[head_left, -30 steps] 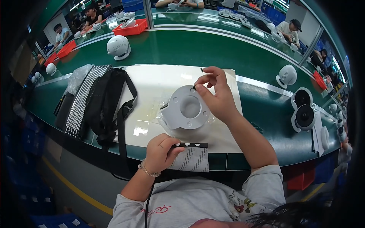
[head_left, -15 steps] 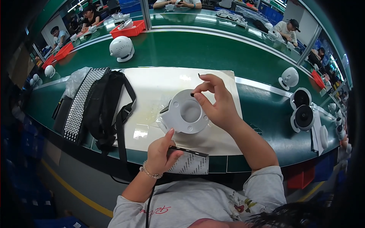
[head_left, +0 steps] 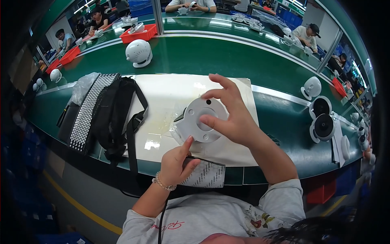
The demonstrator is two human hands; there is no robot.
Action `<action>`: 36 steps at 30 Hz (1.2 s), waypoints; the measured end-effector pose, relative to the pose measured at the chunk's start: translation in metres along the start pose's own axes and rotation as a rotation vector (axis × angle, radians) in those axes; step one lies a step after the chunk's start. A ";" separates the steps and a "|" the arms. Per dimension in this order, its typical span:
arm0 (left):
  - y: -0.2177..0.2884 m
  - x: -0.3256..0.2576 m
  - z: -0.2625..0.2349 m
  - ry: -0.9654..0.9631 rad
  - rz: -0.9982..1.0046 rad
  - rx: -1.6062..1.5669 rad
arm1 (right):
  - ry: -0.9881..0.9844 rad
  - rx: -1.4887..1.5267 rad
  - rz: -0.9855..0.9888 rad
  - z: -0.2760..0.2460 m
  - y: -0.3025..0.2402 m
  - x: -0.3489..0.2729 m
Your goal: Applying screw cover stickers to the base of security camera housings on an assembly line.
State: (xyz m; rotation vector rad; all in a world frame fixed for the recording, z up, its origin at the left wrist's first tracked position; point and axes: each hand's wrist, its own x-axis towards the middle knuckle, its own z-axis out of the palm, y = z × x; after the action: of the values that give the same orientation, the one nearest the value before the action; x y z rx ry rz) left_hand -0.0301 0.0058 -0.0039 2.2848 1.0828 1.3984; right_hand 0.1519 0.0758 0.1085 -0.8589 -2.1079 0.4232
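Observation:
A white ring-shaped plastic base (head_left: 194, 132) lies in front of me, with a round hollow in its middle and small round recesses around it. One recess at its far side holds a black round pad (head_left: 208, 102). Over the base hovers my right hand (head_left: 233, 116), thumb and fingers spread, with nothing visible between them. My left hand (head_left: 175, 164) is closed on a dark-edged sheet with printed white backing (head_left: 207, 174), at the bench's near edge. Its index finger points out to the near rim of the base; whether it touches cannot be told.
Under the base is a cream board (head_left: 156, 97) with clear plastic film. A black strapped bag (head_left: 109, 118) lies left. White round-headed devices (head_left: 139, 53) stand on the green bench, and two dark-faced fans (head_left: 324, 127) stand right. Other people work beyond a red bin (head_left: 138, 33).
The black pad was at my right fingertips and now sits in the far recess. My right thumb has moved away from it toward the middle. The left hand shifted slightly toward the right.

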 end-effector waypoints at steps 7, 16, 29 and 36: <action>0.001 0.000 -0.001 -0.036 -0.040 -0.016 | -0.160 0.105 0.079 0.016 0.013 0.013; -0.001 0.000 -0.001 0.001 -0.031 -0.020 | -0.125 -0.012 0.023 0.025 0.009 0.010; 0.001 0.002 -0.001 0.019 -0.022 -0.032 | -0.117 -0.385 -0.289 0.010 0.004 -0.008; 0.013 -0.003 -0.017 0.006 -0.035 0.076 | -0.287 0.287 0.422 -0.025 -0.029 -0.075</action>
State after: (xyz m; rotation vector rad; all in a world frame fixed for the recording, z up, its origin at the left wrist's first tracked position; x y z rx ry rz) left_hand -0.0395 -0.0080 0.0094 2.3040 1.1911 1.3741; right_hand 0.1926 0.0028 0.0985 -1.1220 -2.0402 1.0996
